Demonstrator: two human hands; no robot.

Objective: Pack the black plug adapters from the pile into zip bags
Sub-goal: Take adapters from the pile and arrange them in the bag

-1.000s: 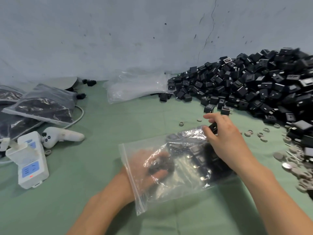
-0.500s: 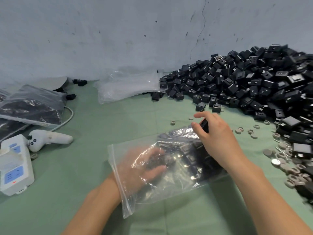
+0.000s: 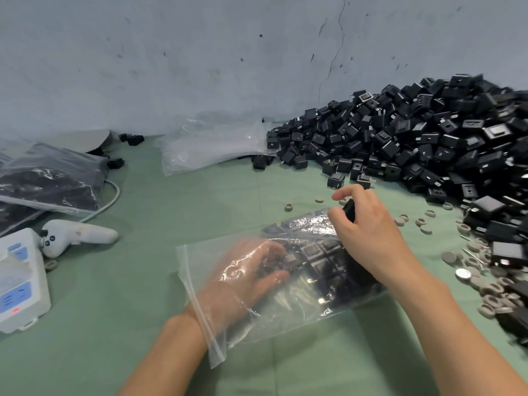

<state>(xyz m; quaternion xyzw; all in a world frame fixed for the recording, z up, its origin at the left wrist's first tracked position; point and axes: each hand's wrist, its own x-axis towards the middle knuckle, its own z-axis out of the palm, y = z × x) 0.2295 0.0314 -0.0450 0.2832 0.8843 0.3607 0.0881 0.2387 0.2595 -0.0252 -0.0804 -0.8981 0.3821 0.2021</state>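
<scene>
A clear zip bag (image 3: 285,312) lies on the green cloth in front of me, partly filled with black plug adapters (image 3: 323,258). My left hand (image 3: 245,278) is inside the bag through its open left end, its fingers curled round a dark adapter there. My right hand (image 3: 368,232) rests on top of the bag's far right part. It pinches one black adapter (image 3: 349,210) between thumb and fingers, with the index finger lifted. The big pile of black adapters (image 3: 428,144) rises against the wall at the right.
A stack of empty clear bags (image 3: 211,147) lies by the wall. Filled bags (image 3: 48,178) are at the far left, next to a white controller (image 3: 77,235) and a white power strip (image 3: 20,281). Grey rings and metal discs (image 3: 480,270) are scattered at the right.
My right hand stays at the bag's far edge with the adapter, and its index finger has lifted. My left hand has shifted only slightly inside the bag. The view has drifted right.
</scene>
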